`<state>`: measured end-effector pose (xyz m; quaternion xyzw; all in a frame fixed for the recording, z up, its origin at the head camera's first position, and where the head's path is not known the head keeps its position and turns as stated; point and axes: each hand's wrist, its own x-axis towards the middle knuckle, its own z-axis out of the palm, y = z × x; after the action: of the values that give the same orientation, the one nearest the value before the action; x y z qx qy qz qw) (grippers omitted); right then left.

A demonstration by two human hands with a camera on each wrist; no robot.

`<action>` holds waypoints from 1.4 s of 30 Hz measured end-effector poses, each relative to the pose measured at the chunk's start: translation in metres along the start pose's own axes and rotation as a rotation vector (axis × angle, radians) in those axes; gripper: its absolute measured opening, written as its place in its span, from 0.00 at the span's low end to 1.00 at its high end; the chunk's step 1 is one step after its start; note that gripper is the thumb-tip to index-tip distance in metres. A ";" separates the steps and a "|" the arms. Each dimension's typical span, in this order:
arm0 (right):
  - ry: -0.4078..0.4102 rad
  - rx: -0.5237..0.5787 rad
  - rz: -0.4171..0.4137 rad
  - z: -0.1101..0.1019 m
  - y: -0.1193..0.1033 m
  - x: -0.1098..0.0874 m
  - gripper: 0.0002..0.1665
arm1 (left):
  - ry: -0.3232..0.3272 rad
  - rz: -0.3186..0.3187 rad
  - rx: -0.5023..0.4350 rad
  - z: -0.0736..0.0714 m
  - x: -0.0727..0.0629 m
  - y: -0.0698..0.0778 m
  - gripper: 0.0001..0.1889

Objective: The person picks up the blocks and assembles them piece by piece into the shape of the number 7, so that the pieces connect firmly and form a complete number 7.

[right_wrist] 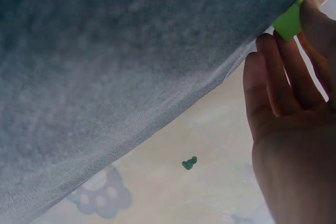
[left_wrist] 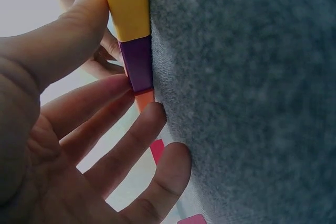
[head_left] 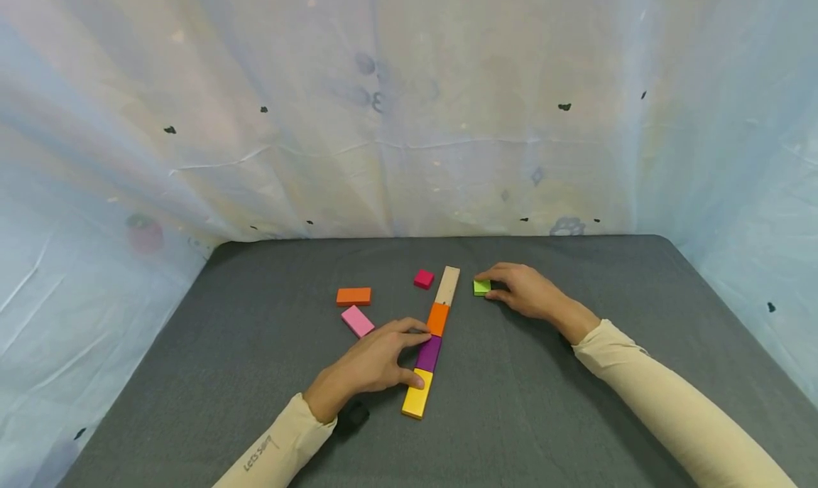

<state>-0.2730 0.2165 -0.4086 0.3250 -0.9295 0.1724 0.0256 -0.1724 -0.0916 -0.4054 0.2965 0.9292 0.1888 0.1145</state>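
Observation:
A straight row of flat blocks runs away from me in the head view: yellow (head_left: pixel 415 400), purple (head_left: pixel 428 355), orange (head_left: pixel 438 318), then a plain wooden block (head_left: pixel 448 286) at the far end. My left hand (head_left: pixel 375 360) lies along the row's left side, its thumb on the yellow block and its extended fingertips by the purple and orange ones. Right of the wooden block, my right hand (head_left: pixel 529 292) pinches a small green block (head_left: pixel 482 289) between thumb and fingers. The right wrist view shows that green block (right_wrist: pixel 287 23) between the fingertips, close to the cloth.
Left of the row lie a small red block (head_left: pixel 424 279), a loose orange block (head_left: pixel 353 297) and a pink block (head_left: pixel 356 320) close to my left hand. Grey cloth (head_left: pixel 255 360) covers the table. A pale patterned curtain (head_left: pixel 409 175) hangs behind and at both sides.

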 end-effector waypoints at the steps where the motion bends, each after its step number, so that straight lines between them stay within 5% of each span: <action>1: 0.003 -0.003 0.002 0.000 0.000 0.000 0.23 | 0.001 0.001 -0.002 0.000 0.000 0.000 0.39; 28: 0.021 -0.004 0.027 -0.006 -0.001 -0.002 0.24 | 0.015 0.004 -0.021 -0.002 0.001 0.000 0.40; 42: 0.060 0.023 0.026 -0.010 -0.011 0.013 0.24 | 0.004 0.011 -0.037 0.001 0.000 -0.001 0.38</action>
<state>-0.2770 0.2040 -0.3937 0.3078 -0.9305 0.1928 0.0473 -0.1727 -0.0927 -0.4064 0.2991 0.9241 0.2071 0.1168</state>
